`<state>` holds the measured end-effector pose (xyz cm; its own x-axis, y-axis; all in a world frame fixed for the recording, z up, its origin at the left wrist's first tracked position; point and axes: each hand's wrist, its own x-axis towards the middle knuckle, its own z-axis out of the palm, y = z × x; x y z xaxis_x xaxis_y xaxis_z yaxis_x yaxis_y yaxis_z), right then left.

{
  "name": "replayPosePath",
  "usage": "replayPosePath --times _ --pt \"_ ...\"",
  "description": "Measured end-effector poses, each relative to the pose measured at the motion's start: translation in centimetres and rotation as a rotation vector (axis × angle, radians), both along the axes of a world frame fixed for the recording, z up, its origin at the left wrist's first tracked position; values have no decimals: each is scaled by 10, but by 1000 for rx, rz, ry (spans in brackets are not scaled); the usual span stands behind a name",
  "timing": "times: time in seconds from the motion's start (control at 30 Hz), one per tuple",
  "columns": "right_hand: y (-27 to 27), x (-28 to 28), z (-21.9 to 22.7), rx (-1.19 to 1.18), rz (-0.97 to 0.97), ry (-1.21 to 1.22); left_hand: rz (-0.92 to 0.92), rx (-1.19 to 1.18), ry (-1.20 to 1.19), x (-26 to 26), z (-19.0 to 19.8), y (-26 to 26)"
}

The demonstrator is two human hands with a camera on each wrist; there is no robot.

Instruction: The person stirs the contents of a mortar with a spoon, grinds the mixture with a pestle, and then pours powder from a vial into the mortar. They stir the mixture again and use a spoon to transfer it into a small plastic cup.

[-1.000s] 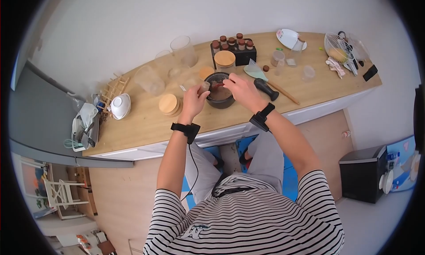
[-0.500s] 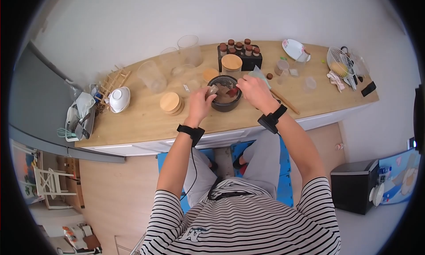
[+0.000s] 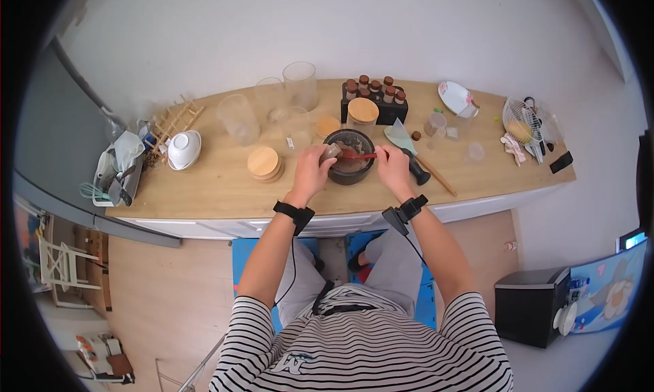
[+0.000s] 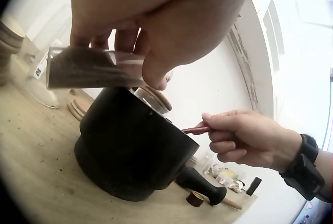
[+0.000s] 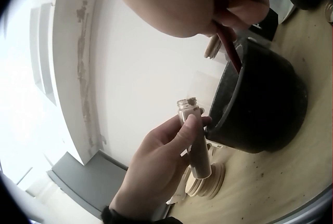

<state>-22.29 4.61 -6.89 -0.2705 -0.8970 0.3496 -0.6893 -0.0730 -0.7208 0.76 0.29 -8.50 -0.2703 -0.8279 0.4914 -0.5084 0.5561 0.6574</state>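
In my left hand (image 3: 312,174) is a small clear glass spice bottle (image 5: 199,154) of brown powder, gripped between thumb and fingers. It has no cap and slants at the left rim of a black mortar (image 4: 130,141), with brown powder at its mouth. My right hand (image 3: 394,168) pinches the handle of a red spoon (image 3: 361,155) from the mortar's right side. The spoon reaches over the rim into the mortar, its head near the bottle in the head view. Brown powder (image 3: 354,166) lies inside the mortar.
Behind the mortar stand a wooden-lidded jar (image 3: 362,111) and a black rack (image 3: 392,113) of several brown-capped bottles. A black pestle (image 3: 417,172) and wooden stick (image 3: 439,176) lie to the right. Clear containers (image 3: 238,119), a stack of wooden lids (image 3: 264,162) and a white bowl (image 3: 184,150) are leftward.
My right hand has drawn back from above the mortar to its right side, and the red spoon now lies across the opening. The left hand keeps the bottle at the left rim.
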Motion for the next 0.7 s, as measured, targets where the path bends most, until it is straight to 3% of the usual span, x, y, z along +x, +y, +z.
replayPosePath --times 0.13,0.4,0.7 --pt "4 -10 -6 -36 -47 -39 -11 15 18 -1 4 5" --pt "17 -35 -13 -144 -46 -120 12 -63 -193 -8 16 6" --pt "26 -33 5 -197 -2 -99 33 -126 -289 -15 22 5"
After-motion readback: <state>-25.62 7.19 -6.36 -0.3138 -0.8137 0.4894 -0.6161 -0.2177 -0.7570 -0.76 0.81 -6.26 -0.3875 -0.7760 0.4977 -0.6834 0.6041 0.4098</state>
